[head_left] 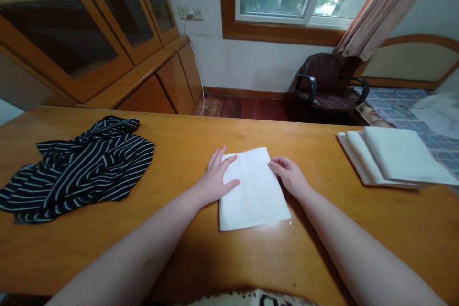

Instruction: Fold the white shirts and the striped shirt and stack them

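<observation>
A folded white cloth lies flat on the table in front of me, roughly a rectangle. Along its left edge rests my left hand, fingers spread, with the thumb and a fingertip on top of the cloth. At the upper right edge, my right hand has thumb and fingers closed on the cloth's border; the fingers' undersides are hidden.
A crumpled black-and-white striped garment covers part of the table's left side. Several folded white cloths are stacked on the right. Beyond the wooden table stand a glass-door cabinet and a dark armchair.
</observation>
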`<state>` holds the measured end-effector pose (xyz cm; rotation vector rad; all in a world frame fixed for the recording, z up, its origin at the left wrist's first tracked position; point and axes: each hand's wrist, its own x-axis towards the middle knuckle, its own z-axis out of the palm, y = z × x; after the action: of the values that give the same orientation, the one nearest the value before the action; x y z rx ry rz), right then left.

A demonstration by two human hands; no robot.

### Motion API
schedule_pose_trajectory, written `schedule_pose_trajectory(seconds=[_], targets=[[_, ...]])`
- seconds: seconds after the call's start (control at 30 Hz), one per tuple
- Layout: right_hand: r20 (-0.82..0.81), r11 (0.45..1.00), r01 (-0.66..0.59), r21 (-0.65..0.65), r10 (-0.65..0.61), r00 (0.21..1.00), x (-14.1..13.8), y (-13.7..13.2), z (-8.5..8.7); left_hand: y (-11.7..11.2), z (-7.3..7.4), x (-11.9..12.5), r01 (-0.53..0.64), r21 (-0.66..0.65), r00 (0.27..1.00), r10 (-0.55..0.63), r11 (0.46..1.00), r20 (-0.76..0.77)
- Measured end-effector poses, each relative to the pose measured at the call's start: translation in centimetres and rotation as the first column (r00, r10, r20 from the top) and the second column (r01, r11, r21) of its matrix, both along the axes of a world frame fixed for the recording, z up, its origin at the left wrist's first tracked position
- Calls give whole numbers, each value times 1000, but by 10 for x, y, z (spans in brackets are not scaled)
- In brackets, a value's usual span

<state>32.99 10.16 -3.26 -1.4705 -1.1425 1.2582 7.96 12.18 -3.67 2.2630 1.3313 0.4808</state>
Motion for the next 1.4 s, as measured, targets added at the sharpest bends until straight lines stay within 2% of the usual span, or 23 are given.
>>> schedule_pose_trajectory(seconds=[0.1,0.23,0.37,0.47,0.6,0.7,0.77,0.87,0.97,1.03,1.1,1.17,1.27,1.4], targets=[[-5,998,39,-42,-39,999,-2,0,2,-4,2,3,40,6,997,-40,999,70],[21,997,32,-73,-30,999,-1,0,-3,-3,2,2,-32,-17,975,35,999,220],[163,999,47,2,-46,986,3,2,-10,7,0,-1,-167,-33,970,170,985,176],[277,996,53,73,-71,958,4,3,-16,15,-1,-3,-137,-16,983,138,990,122],[370,977,47,209,-124,921,4,3,-21,21,-2,-5,-142,-12,978,142,990,153],[501,957,-3,289,-149,852,3,-1,-17,23,-2,-5,-141,-22,975,143,990,171],[631,935,-58,349,-189,752,2,-7,-8,24,-3,-5,-146,-18,974,146,989,172],[773,868,-256,426,-201,602,-5,-19,7,26,-5,-4,-142,6,976,139,990,166],[846,791,-505,345,-29,533,-13,-30,12,27,-7,-4,-136,31,973,128,990,193],[882,781,-579,236,78,464,-17,-34,6,26,-7,-4,-157,47,967,144,987,209],[909,791,-591,156,119,399,-20,-34,-3,22,-6,-3,-192,64,967,178,979,184],[925,804,-580,130,113,363,-21,-32,-11,16,-3,-1,-226,73,969,216,971,117],[932,834,-533,140,71,356,-23,-30,-17,6,0,3,-248,72,969,248,966,5],[930,876,-466,125,60,362,-26,-31,-17,3,0,6,-174,20,980,176,984,-94]])
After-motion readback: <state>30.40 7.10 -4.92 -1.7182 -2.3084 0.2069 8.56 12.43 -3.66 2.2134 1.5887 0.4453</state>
